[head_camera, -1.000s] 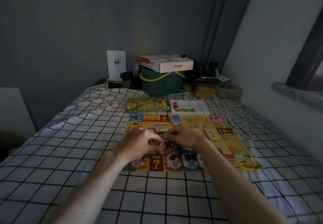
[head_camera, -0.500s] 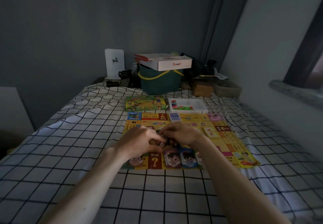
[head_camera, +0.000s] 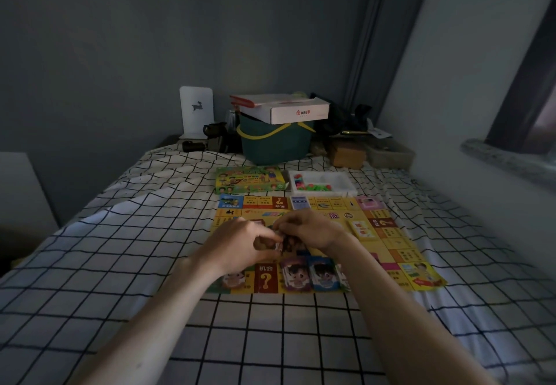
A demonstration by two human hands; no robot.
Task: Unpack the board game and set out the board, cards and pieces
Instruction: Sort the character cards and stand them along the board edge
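Note:
The yellow game board (head_camera: 394, 249) lies flat on the checked bedsheet. Above its middle, my left hand (head_camera: 240, 241) and my right hand (head_camera: 310, 228) meet, and both pinch a small stack of character cards (head_camera: 290, 244). Two character cards (head_camera: 310, 273), one purple and one blue, lie on the board's near edge. A blue card deck (head_camera: 299, 203) and a yellow card deck (head_camera: 362, 229) rest on the board. Behind the board sit the green game box (head_camera: 251, 179) and a white tray (head_camera: 343, 184) with several coloured pieces.
At the head of the bed stand a dark green bucket (head_camera: 272, 144) with a white carton (head_camera: 288, 109) on top, a white stand (head_camera: 196, 111), a brown box (head_camera: 346, 153) and dark clutter. A wall and a stone sill (head_camera: 508, 159) close off the right.
Both hands stay together over the board's middle with the cards; only the fingers shift slightly. The camera has dipped a little.

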